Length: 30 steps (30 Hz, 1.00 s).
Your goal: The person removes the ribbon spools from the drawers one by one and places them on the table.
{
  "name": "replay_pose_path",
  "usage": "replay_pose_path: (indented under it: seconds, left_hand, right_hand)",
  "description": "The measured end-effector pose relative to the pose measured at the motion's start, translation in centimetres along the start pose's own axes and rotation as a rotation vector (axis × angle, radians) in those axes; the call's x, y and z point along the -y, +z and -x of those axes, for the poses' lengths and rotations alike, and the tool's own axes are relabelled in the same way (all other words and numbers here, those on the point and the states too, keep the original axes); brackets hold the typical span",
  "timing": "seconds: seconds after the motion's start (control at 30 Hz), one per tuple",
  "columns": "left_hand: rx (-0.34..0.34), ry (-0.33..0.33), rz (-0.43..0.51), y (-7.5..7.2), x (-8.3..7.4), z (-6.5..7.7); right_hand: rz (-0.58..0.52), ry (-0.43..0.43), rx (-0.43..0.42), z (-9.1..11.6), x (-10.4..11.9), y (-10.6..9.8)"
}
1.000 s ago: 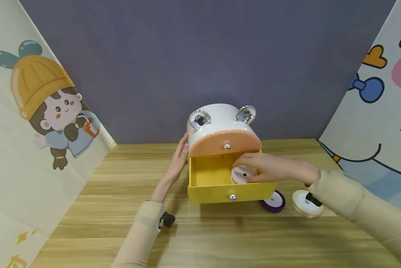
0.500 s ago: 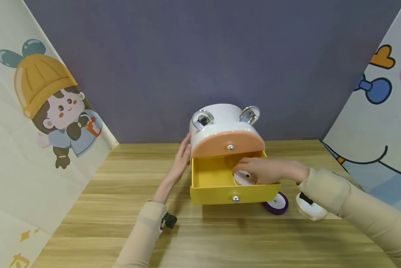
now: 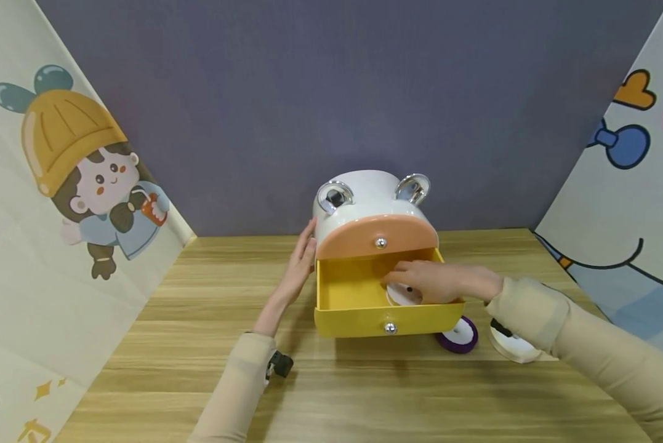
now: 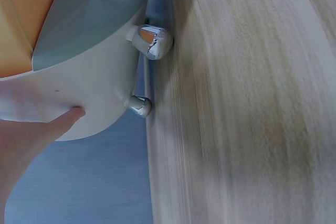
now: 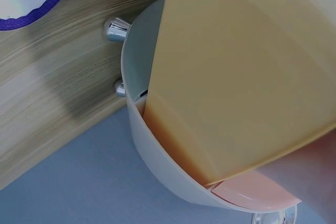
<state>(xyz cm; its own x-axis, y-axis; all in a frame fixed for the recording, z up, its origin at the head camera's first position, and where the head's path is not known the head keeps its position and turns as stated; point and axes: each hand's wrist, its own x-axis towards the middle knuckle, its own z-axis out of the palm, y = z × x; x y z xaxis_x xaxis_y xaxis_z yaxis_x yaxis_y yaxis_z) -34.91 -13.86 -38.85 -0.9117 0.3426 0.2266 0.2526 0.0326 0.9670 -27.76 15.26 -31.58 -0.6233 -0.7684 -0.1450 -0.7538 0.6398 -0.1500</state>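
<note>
1. The white animal-shaped box (image 3: 367, 187) is standing on the far part of the surface (image 3: 198, 332), its yellow drawer (image 3: 359, 323) jutting toward the near side beneath the peach drawer front (image 3: 345, 241).
2. The white spool (image 3: 402, 297) is lying in the right part of the yellow drawer, partly hidden by the right hand (image 3: 436, 281).
3. The right hand's fingers are bending down over the spool. Whether they are gripping it, I cannot tell: the hand is covering part of the rim, and the drawer is blocking the right wrist view.
4. The left hand (image 3: 298, 267) is resting against the box's left side, fingers extended and gripping nothing, apparently bracing it.
5. The purple-edged spool (image 3: 461, 333) and, farther right, the cream spool (image 3: 516, 351) are lying on the surface, right of the drawer.
6. The step in hand is seemingly handling the spool inside the drawer; placing or picking up, the view is not settling which.
7. The next move is probably calling for either a firm rim grip and a lift over the drawer wall, or loosened fingers rising clear.
</note>
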Motion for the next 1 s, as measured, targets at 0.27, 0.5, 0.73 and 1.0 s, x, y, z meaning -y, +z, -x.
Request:
replay_pose_path:
  seconds: [0.27,0.5,0.73,1.0]
  left_hand:
    - [0.01,0.004,0.008,0.3,-1.2,0.7]
    - [-0.019,0.03,-0.007,0.1,1.3,-0.4]
    - [-0.029,0.037,-0.015,0.2,1.5,-0.4]
    - [-0.035,0.021,0.0,0.0,1.5,-0.4]
  right_hand:
    - [0.007,0.001,-0.014,0.1,0.0,0.2]
    - [0.005,0.005,-0.018,0.3,0.1,0.0]
    - [0.056,-0.051,-0.091,0.6,-0.1,-0.1]
    - [0.178,-0.131,-0.201,1.0,0.1,-1.3]
